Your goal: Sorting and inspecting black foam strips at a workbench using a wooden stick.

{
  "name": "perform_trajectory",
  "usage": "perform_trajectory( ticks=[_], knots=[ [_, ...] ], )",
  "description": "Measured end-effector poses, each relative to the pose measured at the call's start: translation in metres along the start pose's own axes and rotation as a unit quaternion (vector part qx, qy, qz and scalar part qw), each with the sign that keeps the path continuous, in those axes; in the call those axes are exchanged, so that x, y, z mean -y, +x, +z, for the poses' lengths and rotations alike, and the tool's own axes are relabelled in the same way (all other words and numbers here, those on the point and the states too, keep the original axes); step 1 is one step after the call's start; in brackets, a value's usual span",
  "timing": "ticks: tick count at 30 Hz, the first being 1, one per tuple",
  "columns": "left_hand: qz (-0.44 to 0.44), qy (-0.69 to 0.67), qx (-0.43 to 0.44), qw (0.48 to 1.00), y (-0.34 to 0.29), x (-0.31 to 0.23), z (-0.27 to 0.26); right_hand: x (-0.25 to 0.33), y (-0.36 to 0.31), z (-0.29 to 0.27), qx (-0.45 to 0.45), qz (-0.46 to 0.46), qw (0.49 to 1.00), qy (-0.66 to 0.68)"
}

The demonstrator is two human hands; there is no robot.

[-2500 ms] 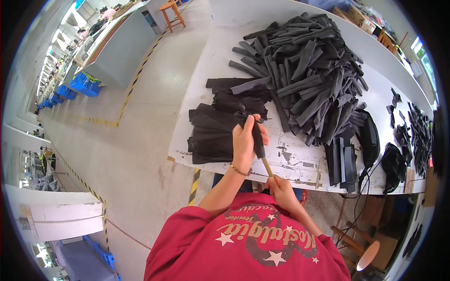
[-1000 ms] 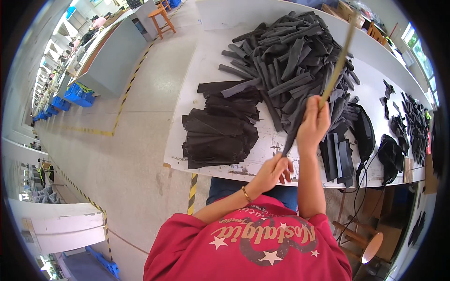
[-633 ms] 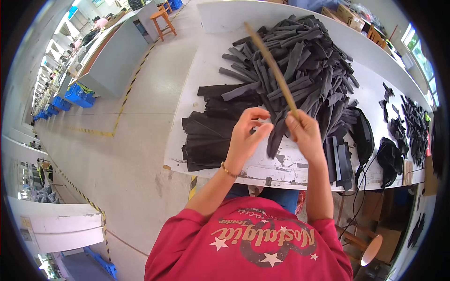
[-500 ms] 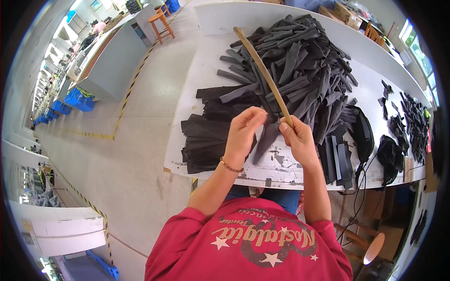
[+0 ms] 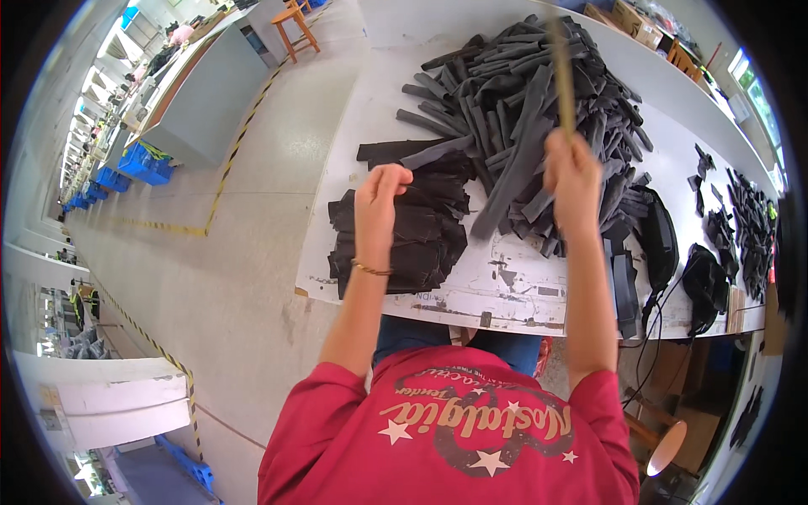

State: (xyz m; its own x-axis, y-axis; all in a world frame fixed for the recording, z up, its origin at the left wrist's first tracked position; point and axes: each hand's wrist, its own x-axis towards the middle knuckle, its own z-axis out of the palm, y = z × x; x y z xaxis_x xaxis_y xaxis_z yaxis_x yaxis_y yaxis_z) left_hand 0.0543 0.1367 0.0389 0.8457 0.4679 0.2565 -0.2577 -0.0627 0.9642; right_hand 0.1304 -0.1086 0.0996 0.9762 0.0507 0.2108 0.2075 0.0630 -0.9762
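Observation:
My right hand [image 5: 574, 181] is closed round the lower end of a long thin wooden stick [image 5: 562, 76]. The stick points away from me over a large heap of dark grey fabric tubes [image 5: 539, 93], and its far end is blurred. Closer to me, a long grey tube [image 5: 513, 181] lies on the heap's near side. My left hand [image 5: 379, 202] has its fingers curled together above a stack of flat black fabric pieces [image 5: 400, 244]; whether anything is in them is hidden. One grey tube [image 5: 438, 151] rests across the top of that stack, close to my left fingertips.
The white table [image 5: 513, 295] has a worn near edge and a raised back panel. Flat dark strips [image 5: 624, 286], black pouches [image 5: 703, 286] and cables lie to the right, with more black pieces [image 5: 749, 219] beyond. A wooden stool [image 5: 665, 446] stands below at right.
My hands have moved apart: the left toward the flat stack, the right away to the right with the stick, which now stands more upright. The dark tube that hung between them has left that spot.

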Motion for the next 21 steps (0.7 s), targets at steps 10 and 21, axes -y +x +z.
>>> perform_trajectory(
  ticks=[10,21],
  knots=[
    [0.15,0.396,0.349,0.836,0.018,0.049,-0.022,-0.074,-0.018,-0.04,0.025,-0.026,0.986,-0.165],
    [0.228,0.352,0.299,0.857,0.024,0.043,-0.025,-0.065,-0.117,-0.089,0.185,-0.013,0.908,-0.375]
  ],
)
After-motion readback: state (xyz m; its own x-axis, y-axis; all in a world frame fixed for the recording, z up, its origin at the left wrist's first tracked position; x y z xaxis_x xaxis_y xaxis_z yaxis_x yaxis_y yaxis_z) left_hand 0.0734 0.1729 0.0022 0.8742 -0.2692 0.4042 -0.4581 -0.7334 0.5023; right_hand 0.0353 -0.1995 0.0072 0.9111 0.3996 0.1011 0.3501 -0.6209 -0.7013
